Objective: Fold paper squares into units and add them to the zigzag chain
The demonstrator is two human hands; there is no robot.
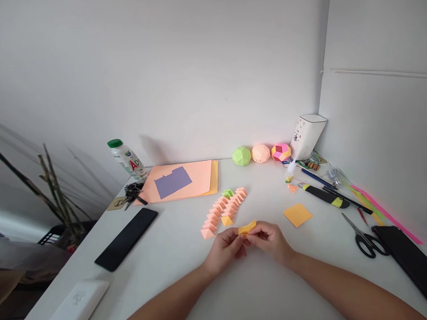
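Observation:
Between both hands is a small folded piece of orange paper (247, 229), held just above the middle of the white table. My left hand (227, 246) pinches its left end, fingers closed. At the other end, my right hand (272, 240) grips the paper between thumb and fingers. Right behind the hands stand two rows of folded peach paper units (216, 212), with an orange folded unit (227, 220) at the near end of one row and a green folded unit (228, 193) at the far end. To the right lies a flat orange paper square (298, 215).
Scissors (367, 238), a utility knife (324, 195) and a black case (412, 264) lie right. Three paper balls (261, 153) line the wall beside a white box (308, 136). Peach sheets (177, 181), a bottle (127, 159), keys (134, 193) and a phone (127, 239) are left.

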